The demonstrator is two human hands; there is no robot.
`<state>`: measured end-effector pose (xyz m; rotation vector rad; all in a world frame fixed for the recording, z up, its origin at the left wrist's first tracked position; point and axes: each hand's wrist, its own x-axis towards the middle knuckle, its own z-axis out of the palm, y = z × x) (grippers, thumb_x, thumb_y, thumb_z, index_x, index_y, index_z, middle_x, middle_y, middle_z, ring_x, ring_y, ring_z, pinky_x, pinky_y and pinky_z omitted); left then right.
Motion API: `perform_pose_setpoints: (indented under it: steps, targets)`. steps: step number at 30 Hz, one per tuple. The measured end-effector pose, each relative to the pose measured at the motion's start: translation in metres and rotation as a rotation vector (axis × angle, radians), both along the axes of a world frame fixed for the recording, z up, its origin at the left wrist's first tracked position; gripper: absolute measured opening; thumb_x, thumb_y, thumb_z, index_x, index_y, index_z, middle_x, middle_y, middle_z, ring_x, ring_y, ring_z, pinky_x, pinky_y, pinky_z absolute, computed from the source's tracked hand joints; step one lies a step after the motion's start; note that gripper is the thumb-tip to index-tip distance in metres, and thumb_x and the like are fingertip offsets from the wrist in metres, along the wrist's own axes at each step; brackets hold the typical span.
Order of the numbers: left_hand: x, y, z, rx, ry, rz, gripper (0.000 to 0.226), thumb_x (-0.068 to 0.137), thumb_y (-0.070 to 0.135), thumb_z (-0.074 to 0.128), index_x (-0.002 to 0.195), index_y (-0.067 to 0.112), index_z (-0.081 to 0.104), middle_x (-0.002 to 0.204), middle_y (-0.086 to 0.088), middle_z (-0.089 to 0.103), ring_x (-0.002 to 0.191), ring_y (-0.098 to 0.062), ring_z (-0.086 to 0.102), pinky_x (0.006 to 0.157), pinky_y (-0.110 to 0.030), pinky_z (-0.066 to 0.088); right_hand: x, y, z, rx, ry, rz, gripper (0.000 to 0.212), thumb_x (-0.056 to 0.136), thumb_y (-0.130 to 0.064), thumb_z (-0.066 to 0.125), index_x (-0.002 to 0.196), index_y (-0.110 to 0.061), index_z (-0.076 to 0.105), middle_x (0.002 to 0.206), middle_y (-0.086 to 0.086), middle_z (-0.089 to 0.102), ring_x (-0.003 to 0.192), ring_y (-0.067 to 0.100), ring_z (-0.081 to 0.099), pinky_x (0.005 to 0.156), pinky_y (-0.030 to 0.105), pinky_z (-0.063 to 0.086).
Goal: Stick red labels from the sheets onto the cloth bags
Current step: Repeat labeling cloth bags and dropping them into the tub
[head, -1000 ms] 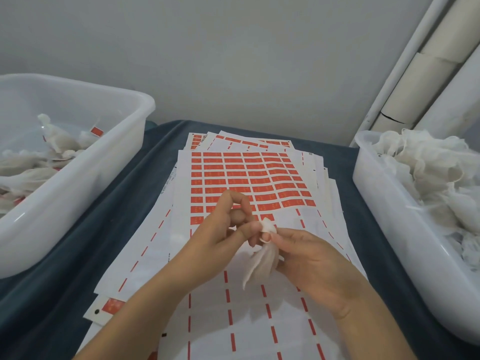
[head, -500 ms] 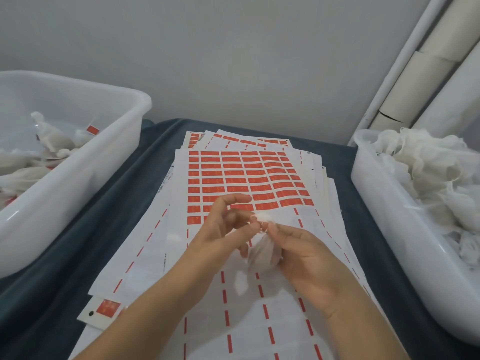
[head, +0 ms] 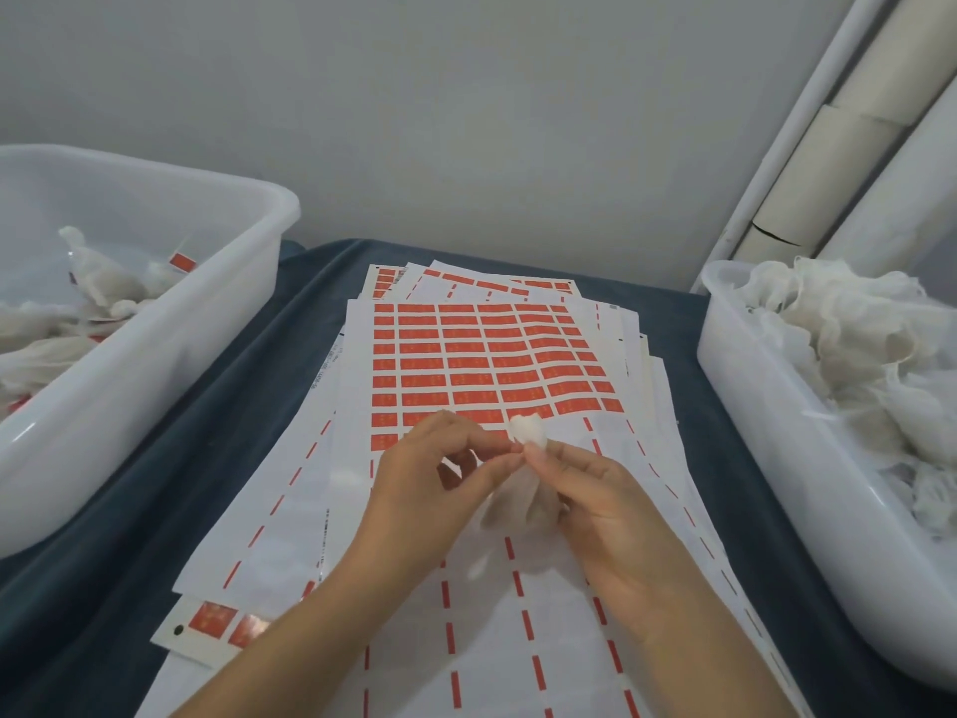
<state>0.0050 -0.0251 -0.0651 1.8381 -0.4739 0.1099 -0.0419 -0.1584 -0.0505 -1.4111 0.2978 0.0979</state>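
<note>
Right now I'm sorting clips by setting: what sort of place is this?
Probably a small hand-labelling or packing station, not a home table. Stacked label sheets cover the cloth-draped table, a right tub holds unlabelled cloth bags, and a left tub holds bags already bearing red labels.

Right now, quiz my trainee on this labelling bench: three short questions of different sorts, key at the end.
1. True or false: both hands pinch one cloth bag above the label sheet.
2. Which tub holds bags already bearing red labels? A) left tub B) right tub
3. Fill in: the near rows of the top sheet are ____ of labels.

Key: 1 true: left hand and right hand meet at its neck. 2 A. 3 stripped.
</note>
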Motion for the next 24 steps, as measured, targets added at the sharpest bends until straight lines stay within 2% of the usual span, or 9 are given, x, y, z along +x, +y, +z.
perform_pose_setpoints:
  steps: [4,6,7,9,11,14,19,22,24]
  targets:
    - [0.0,-0.001,-0.001,0.017,0.116,0.017,0.019,0.075,0.028,0.07,0.06,0.037,0.063,0.071,0.019,0.061,0.076,0.005,0.056,0.061,-0.004,0.045,0.0,0.003,-0.003,-0.114,-0.029,-0.023,0.038,0.069,-0.042,0.062,0.102,-0.025,0.071,0.103,-0.01,0.071,0.105,0.014,0.062,0.1,0.038,0.045]
    - [0.001,0.0,0.0,0.022,0.154,0.029,0.019,0.078,0.026,0.069,0.062,0.031,0.063,0.069,0.017,0.06,0.072,0.004,0.056,0.059,-0.006,0.045,0.001,0.003,-0.003,-0.176,-0.05,-0.038,0.035,0.067,-0.046,0.061,0.096,-0.031,0.071,0.098,-0.015,0.07,0.103,0.012,0.061,0.099,0.035,0.045]
    - [0.002,0.001,0.003,-0.005,0.235,0.012,0.016,0.078,0.03,0.069,0.063,0.028,0.065,0.068,0.015,0.06,0.068,0.001,0.056,0.058,-0.008,0.046,0.001,0.002,-0.003,-0.206,-0.06,-0.038,0.034,0.066,-0.048,0.061,0.094,-0.033,0.071,0.096,-0.017,0.07,0.101,0.01,0.061,0.096,0.031,0.046]
    - [0.006,0.006,0.01,-0.137,0.554,-0.105,0.018,0.072,0.039,0.069,0.063,0.023,0.069,0.064,0.009,0.06,0.057,-0.007,0.054,0.055,-0.013,0.045,0.001,0.001,-0.003,-0.24,-0.086,-0.011,0.035,0.065,-0.05,0.059,0.093,-0.034,0.07,0.094,-0.021,0.069,0.095,0.004,0.062,0.087,0.02,0.048]
    - [0.01,0.012,0.016,-0.382,0.94,-0.29,0.011,0.065,0.032,0.071,0.064,0.021,0.072,0.065,0.0,0.057,0.05,-0.009,0.046,0.047,-0.016,0.041,0.001,0.001,-0.003,-0.249,-0.113,0.049,0.034,0.068,-0.047,0.058,0.097,-0.032,0.066,0.093,-0.023,0.069,0.09,-0.004,0.062,0.07,0.009,0.049]
    - [0.012,0.02,0.018,-0.702,1.227,-0.437,0.012,0.063,0.015,0.069,0.071,0.007,0.067,0.066,-0.006,0.049,0.047,-0.01,0.036,0.041,-0.017,0.033,0.001,0.002,-0.002,-0.215,-0.105,0.118,0.037,0.071,-0.043,0.059,0.107,-0.037,0.059,0.087,-0.019,0.069,0.085,-0.003,0.063,0.062,0.005,0.046]
    - [0.017,0.027,0.022,-0.922,1.207,-0.329,0.03,0.062,0.009,0.066,0.09,0.01,0.057,0.064,-0.005,0.051,0.045,-0.008,0.038,0.038,-0.015,0.035,0.001,0.001,-0.005,-0.167,-0.078,0.138,0.036,0.073,-0.047,0.059,0.107,-0.057,0.053,0.094,-0.014,0.069,0.093,0.001,0.062,0.072,0.01,0.048]
    - [0.019,0.029,0.023,-0.976,1.169,-0.284,0.019,0.071,0.011,0.059,0.089,0.01,0.054,0.063,-0.004,0.05,0.046,-0.008,0.038,0.039,-0.014,0.035,0.003,0.001,-0.004,-0.162,-0.083,0.149,0.036,0.075,-0.046,0.057,0.107,-0.062,0.051,0.096,-0.03,0.065,0.093,-0.011,0.059,0.072,0.009,0.042]
    - [0.02,0.028,0.022,-1.018,1.143,-0.262,0.015,0.072,0.012,0.057,0.087,0.01,0.053,0.062,-0.003,0.049,0.046,-0.008,0.038,0.039,-0.015,0.035,0.004,0.002,-0.002,-0.176,-0.095,0.192,0.035,0.077,-0.044,0.055,0.11,-0.058,0.051,0.088,-0.035,0.064,0.087,-0.019,0.056,0.075,0.01,0.04]
